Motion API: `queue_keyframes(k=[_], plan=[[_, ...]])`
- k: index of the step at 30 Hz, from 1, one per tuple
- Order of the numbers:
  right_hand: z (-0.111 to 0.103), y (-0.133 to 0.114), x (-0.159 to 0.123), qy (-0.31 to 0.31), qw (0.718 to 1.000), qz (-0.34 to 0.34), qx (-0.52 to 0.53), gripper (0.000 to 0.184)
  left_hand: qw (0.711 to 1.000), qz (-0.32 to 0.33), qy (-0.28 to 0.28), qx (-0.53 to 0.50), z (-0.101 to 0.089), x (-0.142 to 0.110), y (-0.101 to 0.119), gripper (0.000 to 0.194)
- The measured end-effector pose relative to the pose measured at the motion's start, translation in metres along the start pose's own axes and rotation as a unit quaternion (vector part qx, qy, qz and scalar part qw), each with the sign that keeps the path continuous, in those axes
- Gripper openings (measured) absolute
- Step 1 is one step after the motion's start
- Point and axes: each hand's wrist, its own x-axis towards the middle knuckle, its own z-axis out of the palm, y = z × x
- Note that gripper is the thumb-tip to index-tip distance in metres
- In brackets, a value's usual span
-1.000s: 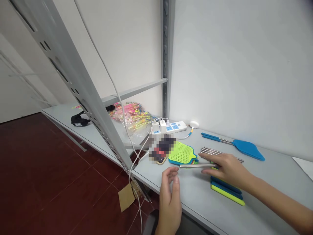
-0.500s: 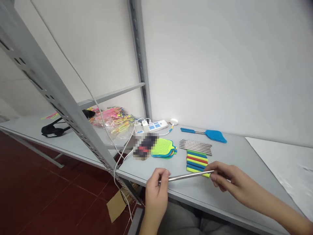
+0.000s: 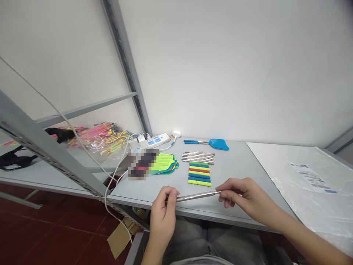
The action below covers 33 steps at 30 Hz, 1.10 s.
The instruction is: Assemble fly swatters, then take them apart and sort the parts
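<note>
Both hands hold one thin metal rod [image 3: 197, 196] level above the front edge of the grey table [image 3: 242, 173]. My left hand [image 3: 163, 215] is closed round its left end, and my right hand [image 3: 242, 197] pinches its right end. Just behind the rod lies a stack of coloured foam handles [image 3: 199, 173]. Beyond them sits a row of several more metal rods [image 3: 198, 157]. A stack of mesh swatter heads [image 3: 165, 163], green on top, lies to the left. An assembled blue fly swatter [image 3: 209, 143] rests near the wall.
A white power strip [image 3: 154, 140] with plugs and cables sits at the back left. Bags of colourful items [image 3: 96, 136] lie on the neighbouring shelf. A slanted grey metal upright [image 3: 41, 147] crosses the left foreground. Clear plastic sheeting with a label [image 3: 311, 180] covers the table's right side.
My right hand lifted a rod off the table and brought it toward me; my left hand took hold of its other end. The view has swung right.
</note>
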Motion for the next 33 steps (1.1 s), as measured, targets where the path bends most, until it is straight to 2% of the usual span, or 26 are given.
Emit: queue_keyframes(k=[5, 7, 9, 12, 14, 16, 19, 22, 25, 27, 30, 33], plan=[[-0.005, 0.004, -0.001, 0.016, 1.0, -0.017, -0.016, 0.023, 1.0, -0.008, -0.022, -0.018, 0.013, -0.001, -0.004, 0.028], [-0.009, 0.007, 0.0, 0.024, 0.999, -0.013, 0.021, 0.023, 0.999, -0.013, -0.039, -0.018, 0.018, -0.001, -0.004, 0.028], [-0.012, 0.013, 0.003, 0.047, 0.994, -0.001, 0.101, 0.022, 0.997, -0.034, -0.071, -0.026, 0.027, 0.0, -0.004, 0.028], [-0.01, 0.021, 0.013, 0.109, 0.968, 0.012, 0.225, 0.025, 0.986, -0.102, -0.098, -0.091, 0.051, 0.002, -0.003, 0.032], [-0.005, 0.023, 0.022, 0.128, 0.961, 0.013, 0.243, 0.027, 0.975, -0.145, -0.096, -0.137, 0.072, 0.004, -0.002, 0.036], [-0.002, 0.021, 0.034, 0.124, 0.967, 0.004, 0.224, 0.022, 0.971, -0.157, -0.116, -0.141, 0.091, 0.009, -0.002, 0.036], [-0.009, 0.011, 0.058, 0.114, 0.979, -0.025, 0.168, 0.023, 0.982, -0.098, -0.133, -0.093, 0.104, 0.024, -0.004, 0.029], [-0.029, 0.007, 0.097, 0.107, 0.993, -0.056, -0.008, 0.027, 0.997, 0.027, -0.072, 0.004, 0.097, 0.044, -0.011, 0.023], [-0.045, 0.019, 0.151, 0.068, 0.966, -0.052, -0.242, 0.03, 0.994, 0.08, -0.004, 0.069, 0.085, 0.057, -0.022, 0.015], [-0.047, 0.035, 0.187, 0.014, 0.941, -0.057, -0.332, 0.024, 0.994, 0.087, 0.0, 0.072, 0.082, 0.058, -0.029, 0.014], [-0.042, 0.059, 0.229, -0.064, 0.918, -0.087, -0.38, 0.023, 0.991, 0.113, -0.014, 0.075, 0.086, 0.054, -0.037, 0.015], [-0.035, 0.074, 0.249, -0.098, 0.914, -0.113, -0.378, 0.027, 0.986, 0.132, -0.008, 0.098, 0.092, 0.053, -0.042, 0.016]])
